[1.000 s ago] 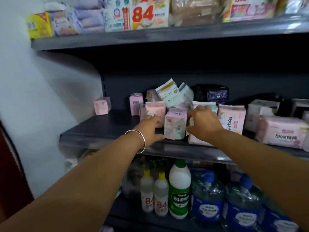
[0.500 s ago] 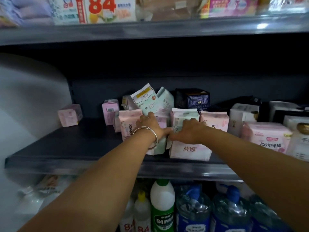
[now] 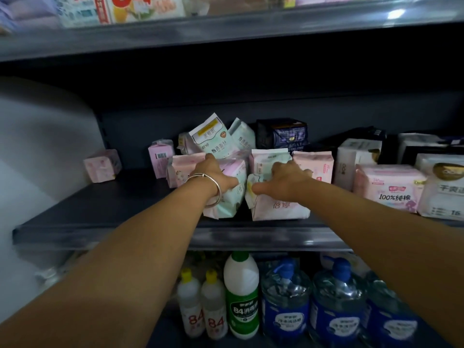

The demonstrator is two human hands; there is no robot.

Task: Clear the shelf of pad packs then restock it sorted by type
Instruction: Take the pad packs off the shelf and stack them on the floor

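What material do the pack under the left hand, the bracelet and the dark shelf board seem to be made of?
The mint and white pack looks like soft plastic film: it is glossy and creases under the left hand. The bracelet appears to be polished silver-coloured metal, since it glints. The shelf board seems painted metal with a matt dark finish, though it could be another material.

This is a shop. Dark metal shelving [image 3: 105, 214] with a price-strip front edge carries packaged pad packs [image 3: 390, 189] in several brands; the tier below holds bleach bottles [image 3: 241, 295] and blue-labelled jugs [image 3: 285, 310], and the tier above more boxed goods [image 3: 120, 8].
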